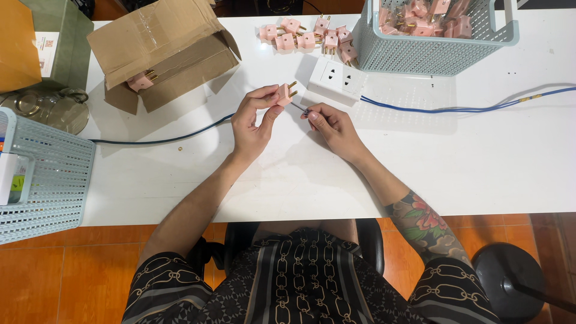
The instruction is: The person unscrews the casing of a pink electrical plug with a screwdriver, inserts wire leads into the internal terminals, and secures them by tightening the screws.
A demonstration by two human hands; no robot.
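Now we hold a pink plug above the white table (492,162).
Our left hand (252,123) pinches the blocky pink plug (284,94), brass prongs pointing away; our right hand (333,126) grips a small dark screwdriver (303,110) just beside it.

Plug (284,94) in left hand (252,123): pale pink, brass-yellow prongs. Loose plugs (307,36) at top centre: same pink. Socket block (336,79) centre: white. Cable (468,108) running right: blue; cable (162,139) running left: dark blue-green. Basket (432,48) upper right: pale grey-blue, perforated wall, pink plugs inside. Second basket (48,180) at left edge: same pale blue mesh. Cardboard box (162,51) upper left: brown. Table (480,168): white. Floor (60,282) below: orange tile. Shirt (312,282): black, cream chain print. Right forearm tattoo (423,222): red, green, dark floral.
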